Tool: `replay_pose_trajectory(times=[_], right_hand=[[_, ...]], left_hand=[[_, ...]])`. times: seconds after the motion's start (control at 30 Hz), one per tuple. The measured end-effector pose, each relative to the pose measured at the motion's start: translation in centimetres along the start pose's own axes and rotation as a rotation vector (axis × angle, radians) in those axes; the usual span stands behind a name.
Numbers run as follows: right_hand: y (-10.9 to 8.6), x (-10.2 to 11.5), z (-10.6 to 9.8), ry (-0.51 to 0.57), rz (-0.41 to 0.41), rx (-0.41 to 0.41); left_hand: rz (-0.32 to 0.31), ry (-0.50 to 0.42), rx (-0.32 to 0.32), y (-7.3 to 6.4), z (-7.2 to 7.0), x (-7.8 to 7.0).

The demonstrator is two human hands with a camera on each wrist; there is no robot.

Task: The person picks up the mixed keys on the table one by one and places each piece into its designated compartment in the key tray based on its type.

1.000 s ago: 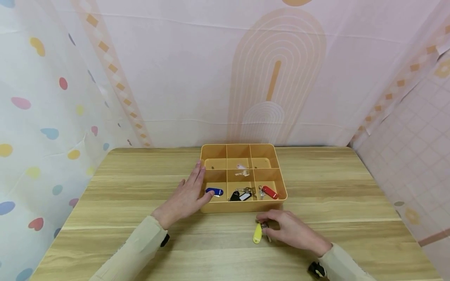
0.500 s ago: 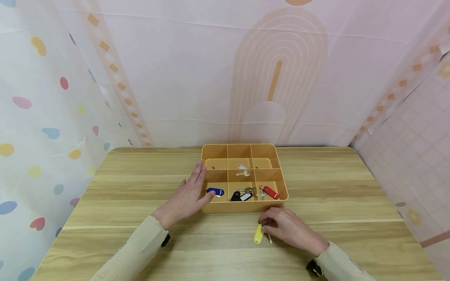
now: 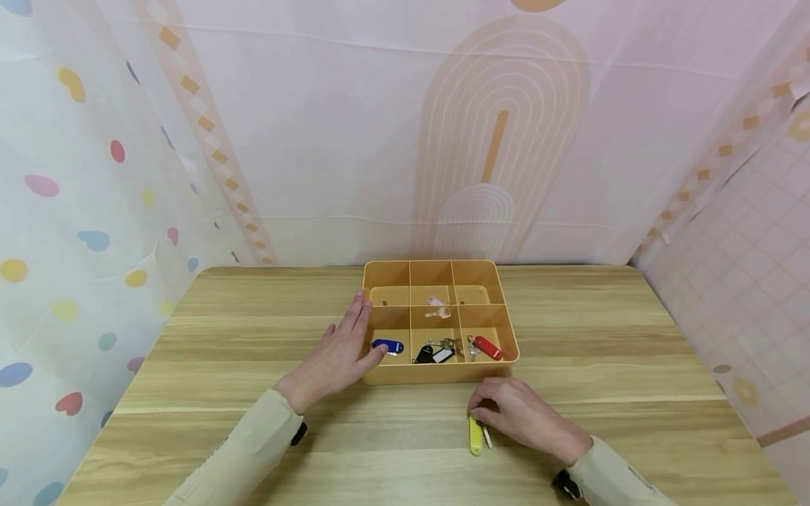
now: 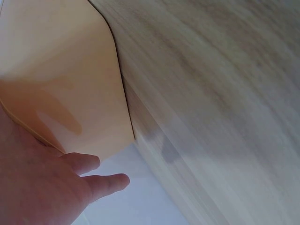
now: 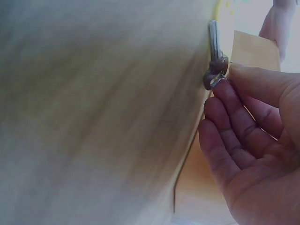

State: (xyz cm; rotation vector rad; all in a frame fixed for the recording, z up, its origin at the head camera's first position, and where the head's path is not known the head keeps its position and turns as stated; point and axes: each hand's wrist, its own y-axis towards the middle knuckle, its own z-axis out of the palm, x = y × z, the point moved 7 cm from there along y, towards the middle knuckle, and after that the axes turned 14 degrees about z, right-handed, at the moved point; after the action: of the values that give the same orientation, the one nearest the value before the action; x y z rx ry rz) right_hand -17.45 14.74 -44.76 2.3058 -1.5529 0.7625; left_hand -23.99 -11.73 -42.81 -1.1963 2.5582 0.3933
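Note:
My right hand (image 3: pixel 522 414) pinches the ring of a key set between thumb and fingertips, just in front of the box. A yellow key tag (image 3: pixel 475 437) and a key (image 5: pixel 214 40) hang down from it, tips towards the near side. Along the left wall of the orange divided box (image 3: pixel 436 374) rests my left hand (image 3: pixel 332 360), fingers extended and thumb over the front left compartment. In that compartment lies a blue key tag (image 3: pixel 392 346). Black key tags (image 3: pixel 425 354) with keys occupy the front middle one, and a red key tag (image 3: pixel 488 347) with keys the front right.
Near the box's middle divider are a key (image 3: pixel 438 313) and a pale pink tag (image 3: pixel 435 301). The box stands at the back of the wooden table (image 3: pixel 266 337), close to a patterned cloth backdrop (image 3: pixel 316 176). Cloth also hangs at both sides.
My right hand has shifted slightly right, and the yellow tag and key now hang straighter, lower towards the near side. The left hand has stayed on the box.

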Motion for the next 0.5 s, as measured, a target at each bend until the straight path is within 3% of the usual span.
replay_pose_trajectory(times=[0.5], right_hand=[[-1.4, 1.2, -2.4, 0.175, -0.076, -0.082]], left_hand=[[0.018, 0.009, -0.016, 0.0, 0.0, 0.1]])
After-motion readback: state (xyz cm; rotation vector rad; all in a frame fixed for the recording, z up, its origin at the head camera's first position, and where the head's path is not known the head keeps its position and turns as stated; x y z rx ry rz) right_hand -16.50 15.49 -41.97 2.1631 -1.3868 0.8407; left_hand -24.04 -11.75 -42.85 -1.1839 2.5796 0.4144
